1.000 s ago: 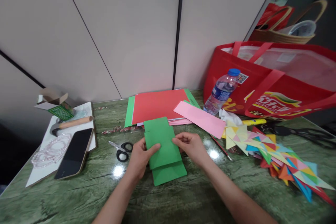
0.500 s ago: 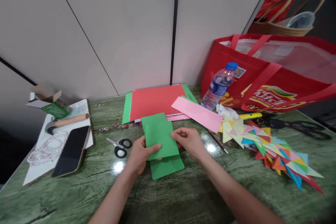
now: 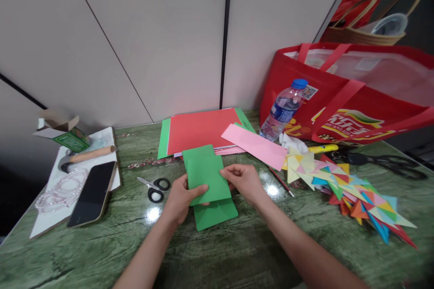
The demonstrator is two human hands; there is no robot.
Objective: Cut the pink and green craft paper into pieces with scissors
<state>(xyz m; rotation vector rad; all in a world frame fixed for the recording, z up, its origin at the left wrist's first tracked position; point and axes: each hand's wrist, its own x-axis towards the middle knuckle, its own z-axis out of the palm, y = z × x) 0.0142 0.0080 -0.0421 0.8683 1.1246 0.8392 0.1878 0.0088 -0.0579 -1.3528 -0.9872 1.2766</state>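
Observation:
Green paper (image 3: 206, 174) in folded or stacked layers is held just over the table, its lower flap reaching below the top layer. My left hand (image 3: 183, 194) grips its left edge, thumb on top and fingers underneath. At the right edge, my right hand (image 3: 243, 180) pinches the paper between thumb and fingertips. Small black-handled scissors (image 3: 156, 189) lie to the left of my left hand. A pink paper strip (image 3: 254, 144) lies beyond my right hand, partly over a stack of red sheets (image 3: 203, 131) and green sheets.
A red bag (image 3: 339, 95) and a water bottle (image 3: 281, 110) stand at the back right. Colourful folded paper pieces (image 3: 356, 194), a pencil (image 3: 283, 184) and black scissors (image 3: 386, 162) lie right. At left are a phone (image 3: 93, 194), a wooden-handled tool (image 3: 90, 156) and a small box (image 3: 68, 133).

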